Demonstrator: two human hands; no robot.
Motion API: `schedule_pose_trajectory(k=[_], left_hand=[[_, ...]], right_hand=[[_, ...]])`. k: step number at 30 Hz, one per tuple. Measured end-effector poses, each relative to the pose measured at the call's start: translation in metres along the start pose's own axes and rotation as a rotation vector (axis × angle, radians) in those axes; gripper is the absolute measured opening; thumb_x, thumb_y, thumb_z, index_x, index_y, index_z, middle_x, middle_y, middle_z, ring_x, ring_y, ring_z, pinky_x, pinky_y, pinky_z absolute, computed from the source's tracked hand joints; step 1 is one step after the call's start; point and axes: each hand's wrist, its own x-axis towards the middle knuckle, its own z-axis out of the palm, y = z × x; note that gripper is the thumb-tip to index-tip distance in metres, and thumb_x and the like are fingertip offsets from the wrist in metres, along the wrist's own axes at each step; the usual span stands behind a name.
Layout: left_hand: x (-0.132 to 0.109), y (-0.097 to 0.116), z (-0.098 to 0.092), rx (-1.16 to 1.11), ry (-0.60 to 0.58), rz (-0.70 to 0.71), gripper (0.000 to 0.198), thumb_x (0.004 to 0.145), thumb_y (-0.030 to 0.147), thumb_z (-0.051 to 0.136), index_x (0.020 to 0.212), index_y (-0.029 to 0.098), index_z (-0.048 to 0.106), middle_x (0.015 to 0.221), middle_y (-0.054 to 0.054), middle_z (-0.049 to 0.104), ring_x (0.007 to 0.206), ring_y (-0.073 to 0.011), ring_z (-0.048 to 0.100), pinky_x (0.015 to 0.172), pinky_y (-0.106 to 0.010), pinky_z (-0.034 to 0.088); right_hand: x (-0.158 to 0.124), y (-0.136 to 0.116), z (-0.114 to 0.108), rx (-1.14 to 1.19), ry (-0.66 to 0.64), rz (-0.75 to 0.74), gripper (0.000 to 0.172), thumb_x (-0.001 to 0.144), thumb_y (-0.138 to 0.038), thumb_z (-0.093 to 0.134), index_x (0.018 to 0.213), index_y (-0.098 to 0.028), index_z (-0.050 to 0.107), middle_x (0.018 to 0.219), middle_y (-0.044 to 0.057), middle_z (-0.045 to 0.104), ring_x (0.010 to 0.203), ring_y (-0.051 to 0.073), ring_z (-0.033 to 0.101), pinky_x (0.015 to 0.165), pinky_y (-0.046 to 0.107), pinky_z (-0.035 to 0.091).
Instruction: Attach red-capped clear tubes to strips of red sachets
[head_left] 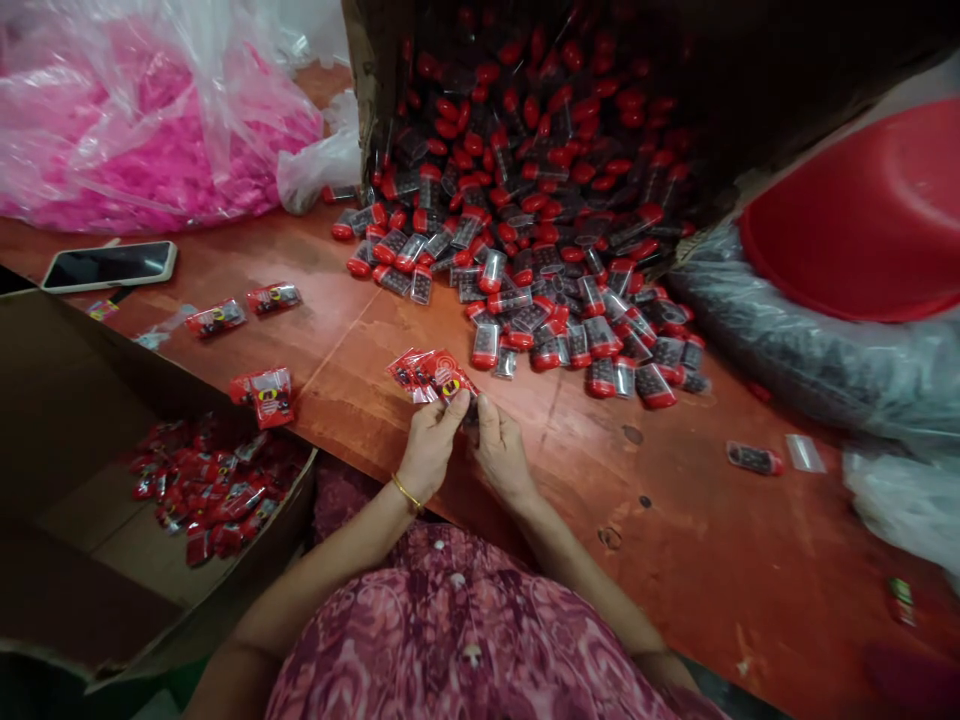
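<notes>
My left hand (pixel 427 450), with a gold bangle at its wrist, pinches a fanned stack of flat red printed plastic packets (pixel 429 374) above the table's near edge. Close against it, my right hand (pixel 504 455) has its thumb and fingers closed at the right edge of the top packet. A small dark part shows between the two thumbs; what it is, I cannot make out. Beyond my hands lies a large heap of small clear containers (pixel 525 310) with red ends and dark contents, spilling from a cardboard box (pixel 369 110) on its side.
Filled red packets (pixel 270 396) lie at the table's left edge, above an open carton (pixel 300 490) holding many more. A phone (pixel 109 266) and a bag of pink pieces (pixel 150 150) are at left. Rightward are a red tub (pixel 862 220), a plastic-wrapped bundle (pixel 780 350) and one loose container (pixel 754 458).
</notes>
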Motion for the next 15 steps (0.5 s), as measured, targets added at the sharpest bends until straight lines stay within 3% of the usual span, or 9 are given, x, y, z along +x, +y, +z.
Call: schedule_pose_trajectory(k=[4,9,13,15], left_hand=[[0.0,0.007,0.0,-0.136,-0.039,-0.029,0.036,0.063,0.049,0.072,0.069,0.014,0.066,0.06,0.0,0.062,0.06,-0.0124,0.058,0.061,-0.024,0.046],[-0.002,0.009,-0.002,-0.106,-0.04,-0.078,0.035,0.062,0.048,0.073,0.065,0.015,0.063,0.048,0.003,0.055,0.045,-0.0101,0.051,0.048,-0.024,0.043],[-0.003,0.017,-0.004,-0.101,-0.114,-0.138,0.037,0.064,0.048,0.071,0.058,0.014,0.058,0.045,0.002,0.053,0.038,-0.0084,0.046,0.04,-0.022,0.037],[-0.001,0.023,-0.005,-0.156,-0.073,-0.129,0.034,0.061,0.045,0.073,0.061,0.013,0.06,0.05,0.001,0.058,0.045,-0.0086,0.05,0.045,-0.021,0.04]], right_hand=[[0.0,0.001,0.004,0.028,-0.13,0.04,0.047,0.087,-0.059,0.033,0.059,-0.023,0.045,0.049,-0.003,0.04,0.049,0.013,0.039,0.047,0.026,0.035],[-0.001,0.006,0.008,0.052,-0.072,0.079,0.048,0.085,-0.063,0.034,0.061,-0.023,0.046,0.047,-0.004,0.041,0.045,0.012,0.039,0.045,0.026,0.035],[0.001,0.01,0.005,0.215,-0.166,0.169,0.045,0.086,-0.061,0.036,0.067,-0.022,0.046,0.048,-0.006,0.047,0.039,0.01,0.042,0.041,0.024,0.035],[0.0,0.009,0.003,0.269,-0.186,0.15,0.037,0.083,-0.057,0.046,0.075,-0.021,0.049,0.052,-0.006,0.051,0.04,0.008,0.044,0.044,0.022,0.037]])
